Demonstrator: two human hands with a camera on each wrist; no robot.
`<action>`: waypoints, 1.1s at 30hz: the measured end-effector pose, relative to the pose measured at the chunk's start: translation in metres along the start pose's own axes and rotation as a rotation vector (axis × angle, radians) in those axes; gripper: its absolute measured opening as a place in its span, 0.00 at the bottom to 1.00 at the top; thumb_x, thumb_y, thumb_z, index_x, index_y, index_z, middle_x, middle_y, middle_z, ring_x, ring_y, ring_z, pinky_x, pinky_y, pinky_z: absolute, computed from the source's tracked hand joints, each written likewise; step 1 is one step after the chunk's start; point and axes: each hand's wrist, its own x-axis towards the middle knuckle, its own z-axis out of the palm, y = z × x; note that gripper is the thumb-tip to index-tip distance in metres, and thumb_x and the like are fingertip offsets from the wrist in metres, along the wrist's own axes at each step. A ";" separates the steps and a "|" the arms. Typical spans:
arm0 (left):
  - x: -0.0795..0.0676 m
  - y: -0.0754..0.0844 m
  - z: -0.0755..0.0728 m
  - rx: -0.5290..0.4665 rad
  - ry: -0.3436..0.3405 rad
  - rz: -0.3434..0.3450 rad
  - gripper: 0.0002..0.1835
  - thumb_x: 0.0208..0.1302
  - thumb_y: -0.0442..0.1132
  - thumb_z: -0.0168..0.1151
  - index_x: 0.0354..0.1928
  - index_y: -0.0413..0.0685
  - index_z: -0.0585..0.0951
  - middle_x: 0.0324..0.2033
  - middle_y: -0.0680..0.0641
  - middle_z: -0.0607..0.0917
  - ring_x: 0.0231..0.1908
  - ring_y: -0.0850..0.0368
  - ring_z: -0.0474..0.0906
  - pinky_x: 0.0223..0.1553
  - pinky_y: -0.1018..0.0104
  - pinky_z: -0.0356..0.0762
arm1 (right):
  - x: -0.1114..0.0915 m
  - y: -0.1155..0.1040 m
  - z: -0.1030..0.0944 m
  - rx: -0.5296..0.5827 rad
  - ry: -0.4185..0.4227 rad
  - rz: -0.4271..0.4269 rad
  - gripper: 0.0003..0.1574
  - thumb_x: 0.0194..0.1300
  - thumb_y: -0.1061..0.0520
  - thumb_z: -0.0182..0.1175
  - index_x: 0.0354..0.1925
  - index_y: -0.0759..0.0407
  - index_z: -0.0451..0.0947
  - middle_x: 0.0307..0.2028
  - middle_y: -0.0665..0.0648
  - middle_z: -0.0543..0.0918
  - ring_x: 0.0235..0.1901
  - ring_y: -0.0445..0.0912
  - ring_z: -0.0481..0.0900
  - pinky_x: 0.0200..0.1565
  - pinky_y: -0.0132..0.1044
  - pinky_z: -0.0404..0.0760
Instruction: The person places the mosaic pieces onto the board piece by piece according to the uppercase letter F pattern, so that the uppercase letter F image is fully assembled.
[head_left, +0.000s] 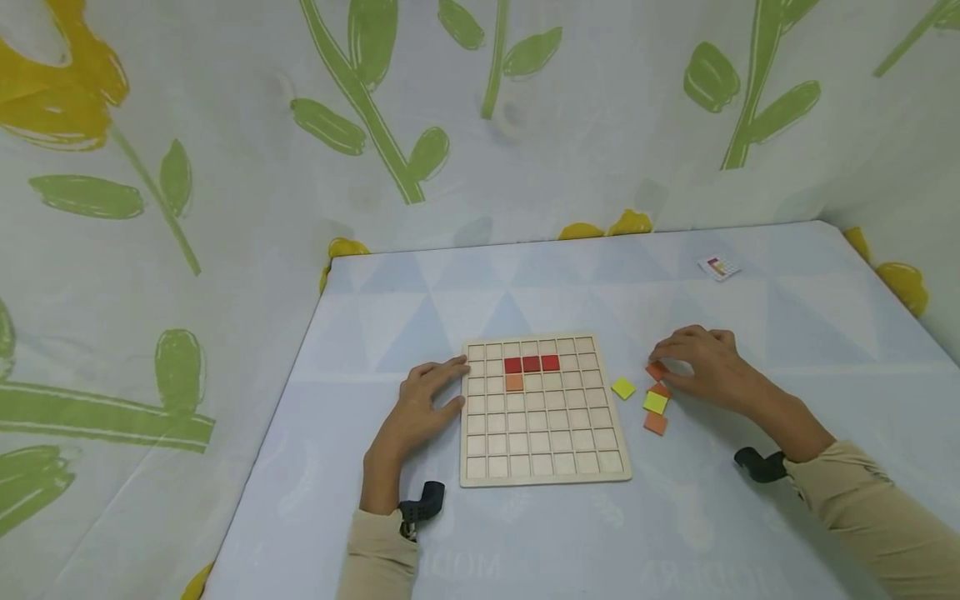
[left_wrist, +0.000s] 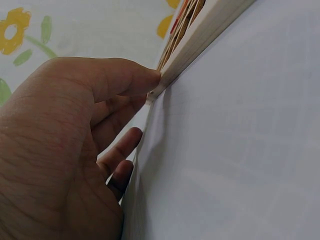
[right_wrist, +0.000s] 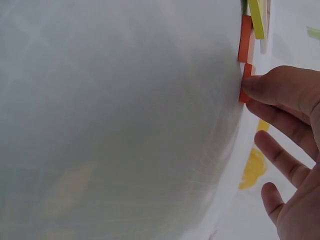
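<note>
My left hand point(head_left: 423, 407) rests at the left edge of a square wooden grid board point(head_left: 543, 481); in the left wrist view its thumb touches the board's side, fingers fairly straight. Three red tiles point(head_left: 531, 364) lie in a row in the board's upper cells, with one orange tile point(head_left: 513, 382) under the leftmost. To the right of the board, my right hand point(head_left: 705, 367) pinches another orange tile point(right_wrist: 247, 82) between thumb and index finger, at the table surface. Just nearer me are a yellow tile point(head_left: 656, 403) overlapping a partly covered orange one, and a further orange tile point(head_left: 656, 424).
A separate yellow tile point(head_left: 623, 388) lies between the board and the right-hand tiles. Toward the back right of the table sits a small printed card point(head_left: 719, 267). A patterned cloth covers the table point(head_left: 315, 467), and flowered fabric point(head_left: 247, 108) hangs behind and to the left.
</note>
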 end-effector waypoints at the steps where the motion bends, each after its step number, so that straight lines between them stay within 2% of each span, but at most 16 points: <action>1: 0.000 0.000 0.000 0.000 0.000 0.001 0.26 0.68 0.44 0.60 0.69 0.60 0.75 0.71 0.65 0.67 0.69 0.51 0.57 0.67 0.42 0.52 | 0.000 0.000 0.000 0.001 -0.002 -0.003 0.16 0.52 0.64 0.75 0.40 0.51 0.87 0.42 0.53 0.86 0.52 0.59 0.72 0.45 0.63 0.58; 13: -0.001 0.000 -0.001 -0.007 -0.005 0.003 0.27 0.69 0.43 0.60 0.69 0.60 0.74 0.71 0.65 0.67 0.69 0.53 0.57 0.66 0.45 0.53 | -0.001 -0.001 0.004 -0.039 0.064 -0.035 0.14 0.49 0.63 0.78 0.36 0.53 0.88 0.36 0.50 0.86 0.48 0.56 0.75 0.46 0.65 0.59; 22: -0.001 0.002 -0.002 -0.019 -0.007 0.001 0.27 0.68 0.43 0.60 0.69 0.60 0.74 0.71 0.64 0.67 0.68 0.53 0.57 0.65 0.45 0.53 | 0.000 -0.006 0.004 -0.027 0.122 -0.040 0.15 0.48 0.62 0.78 0.37 0.54 0.88 0.38 0.52 0.86 0.48 0.56 0.74 0.48 0.66 0.58; 28: -0.001 0.000 -0.001 -0.019 -0.006 0.000 0.27 0.68 0.44 0.60 0.69 0.60 0.75 0.71 0.65 0.67 0.69 0.53 0.57 0.65 0.45 0.53 | 0.003 -0.013 0.003 -0.008 0.176 -0.112 0.18 0.45 0.64 0.80 0.37 0.55 0.88 0.37 0.51 0.85 0.47 0.52 0.74 0.47 0.61 0.59; 33: -0.001 0.001 -0.002 -0.018 -0.005 0.003 0.26 0.68 0.44 0.60 0.69 0.60 0.75 0.71 0.65 0.67 0.69 0.53 0.57 0.66 0.44 0.52 | 0.005 -0.020 0.003 0.012 0.176 -0.137 0.18 0.46 0.64 0.79 0.38 0.55 0.87 0.38 0.50 0.85 0.47 0.51 0.74 0.47 0.61 0.59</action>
